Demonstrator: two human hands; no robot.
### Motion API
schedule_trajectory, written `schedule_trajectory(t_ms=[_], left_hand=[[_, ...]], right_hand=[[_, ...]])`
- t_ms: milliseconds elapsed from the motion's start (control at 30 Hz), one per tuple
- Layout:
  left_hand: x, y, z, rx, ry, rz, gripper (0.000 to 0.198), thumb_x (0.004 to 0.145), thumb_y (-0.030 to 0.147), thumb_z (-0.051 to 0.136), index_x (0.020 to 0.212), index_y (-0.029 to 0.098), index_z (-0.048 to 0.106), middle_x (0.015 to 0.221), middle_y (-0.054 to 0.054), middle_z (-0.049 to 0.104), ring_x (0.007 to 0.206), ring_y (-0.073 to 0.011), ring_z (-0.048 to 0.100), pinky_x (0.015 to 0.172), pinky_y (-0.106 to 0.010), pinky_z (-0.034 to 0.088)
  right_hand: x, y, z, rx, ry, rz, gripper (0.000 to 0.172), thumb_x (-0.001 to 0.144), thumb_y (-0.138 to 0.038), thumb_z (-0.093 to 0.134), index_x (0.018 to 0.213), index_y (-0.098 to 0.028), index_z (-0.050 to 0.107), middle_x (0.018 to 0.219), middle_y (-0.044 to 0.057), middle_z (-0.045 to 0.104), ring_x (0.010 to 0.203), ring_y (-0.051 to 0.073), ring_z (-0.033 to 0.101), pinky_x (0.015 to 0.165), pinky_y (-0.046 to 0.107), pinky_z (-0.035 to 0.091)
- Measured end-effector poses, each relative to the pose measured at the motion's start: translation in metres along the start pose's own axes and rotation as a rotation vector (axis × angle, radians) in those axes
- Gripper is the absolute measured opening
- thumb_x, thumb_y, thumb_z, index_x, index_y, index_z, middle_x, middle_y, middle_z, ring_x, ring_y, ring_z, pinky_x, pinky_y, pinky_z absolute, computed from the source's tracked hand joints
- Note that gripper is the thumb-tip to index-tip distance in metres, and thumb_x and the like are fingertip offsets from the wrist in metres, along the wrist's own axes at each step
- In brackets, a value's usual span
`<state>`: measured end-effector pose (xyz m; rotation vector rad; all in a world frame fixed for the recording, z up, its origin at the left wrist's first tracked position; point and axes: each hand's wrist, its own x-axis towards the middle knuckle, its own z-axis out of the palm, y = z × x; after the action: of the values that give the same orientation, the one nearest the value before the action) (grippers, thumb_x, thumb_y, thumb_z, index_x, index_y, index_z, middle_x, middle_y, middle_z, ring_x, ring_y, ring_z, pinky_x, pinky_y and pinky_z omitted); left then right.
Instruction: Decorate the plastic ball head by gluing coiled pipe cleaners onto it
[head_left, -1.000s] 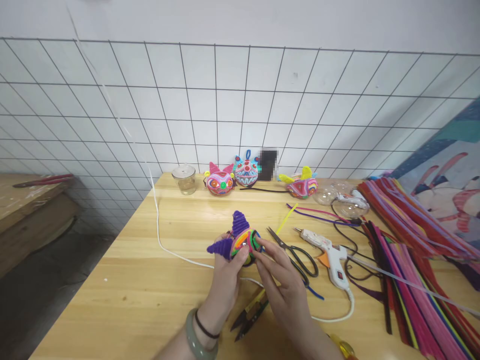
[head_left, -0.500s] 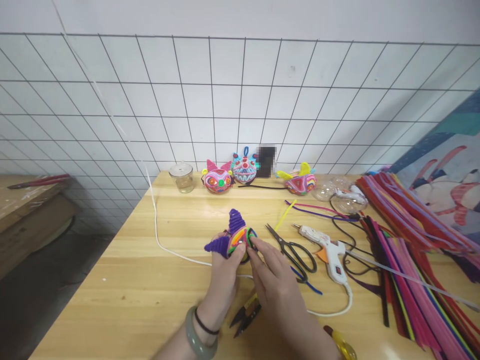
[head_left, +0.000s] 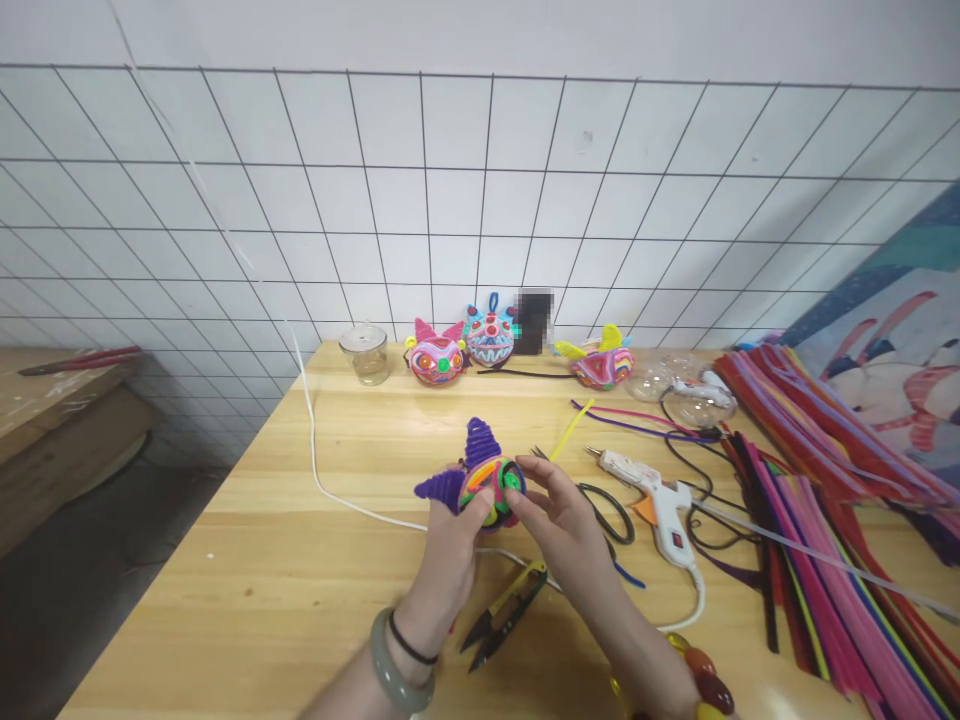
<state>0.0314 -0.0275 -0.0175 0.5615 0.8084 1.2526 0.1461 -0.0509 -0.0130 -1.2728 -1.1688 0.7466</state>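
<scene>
My left hand (head_left: 450, 545) is closed around a round pipe-cleaner animal head (head_left: 491, 488), its thumb lying on the front. Two purple coiled ears (head_left: 480, 442) stick up and out to the left; the face has orange, pink, black and green strands, with a green coil at the right. My right hand (head_left: 562, 510) is at the head's right side with fingers spread, the thumb tip at the green coil and the index fingertip by the upper edge. Below the hands lie thread snips (head_left: 506, 615). Black-handled scissors (head_left: 611, 512) are partly hidden behind my right hand.
A white glue gun (head_left: 660, 505) with its cord lies at the right, beside bundles of colored pipe cleaners (head_left: 817, 560). Along the wall stand a glass jar (head_left: 365, 358), a pink animal head (head_left: 436, 358), a blue one (head_left: 490, 335), a yellow-eared one (head_left: 602, 365) and clear balls (head_left: 697, 400).
My right hand's fingers have spread and shifted right, uncovering the green coil. The animal head has moved slightly right in my left hand, and more of the snips shows.
</scene>
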Motion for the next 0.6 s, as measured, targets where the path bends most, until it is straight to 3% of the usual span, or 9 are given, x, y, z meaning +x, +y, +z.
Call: schedule_trajectory(t_ms=[67,233,367,500,600], left_hand=[[-0.001,0.000,-0.001,0.018,-0.013,0.016,0.040,0.064,0.025,0.076,0.100,0.019,0.061,0.097,-0.005,0.070,0.093,-0.0243,0.065,0.087,-0.039,0.048],[-0.003,-0.003,-0.003,0.047,-0.035,0.039,0.039,0.067,0.026,0.076,0.102,0.021,0.060,0.100,-0.004,0.069,0.096,-0.0228,0.064,0.089,-0.037,0.047],[-0.003,-0.004,-0.004,0.056,-0.031,0.068,0.039,0.068,0.025,0.076,0.103,0.022,0.060,0.102,-0.002,0.069,0.099,-0.0213,0.063,0.091,-0.036,0.046],[-0.001,0.002,-0.002,0.065,-0.051,0.068,0.037,0.068,0.024,0.076,0.102,0.020,0.063,0.102,-0.003,0.071,0.099,-0.0221,0.064,0.092,-0.035,0.046],[-0.001,0.006,0.001,0.010,-0.059,0.012,0.037,0.068,0.026,0.077,0.103,0.020,0.064,0.103,-0.005,0.072,0.103,-0.0247,0.064,0.093,-0.038,0.046]], right_hand=[[0.001,0.002,0.002,0.030,-0.031,0.019,0.033,0.082,-0.037,0.064,0.111,-0.023,0.059,0.109,0.011,0.067,0.094,0.024,0.068,0.074,0.038,0.059],[-0.006,0.001,0.006,0.033,-0.035,0.017,0.034,0.085,-0.033,0.061,0.118,-0.026,0.054,0.118,0.009,0.062,0.104,0.022,0.064,0.088,0.039,0.054],[-0.012,0.004,0.011,-0.027,-0.037,0.008,0.035,0.091,-0.033,0.050,0.126,-0.025,0.048,0.125,0.011,0.058,0.110,0.024,0.059,0.089,0.041,0.053],[-0.012,0.003,0.016,-0.078,0.014,0.002,0.034,0.091,-0.035,0.049,0.123,-0.022,0.052,0.123,0.011,0.058,0.113,0.024,0.056,0.099,0.044,0.045],[-0.011,-0.004,0.015,0.010,0.032,0.070,0.038,0.090,-0.040,0.053,0.124,-0.023,0.053,0.125,0.009,0.059,0.116,0.024,0.055,0.100,0.041,0.044]])
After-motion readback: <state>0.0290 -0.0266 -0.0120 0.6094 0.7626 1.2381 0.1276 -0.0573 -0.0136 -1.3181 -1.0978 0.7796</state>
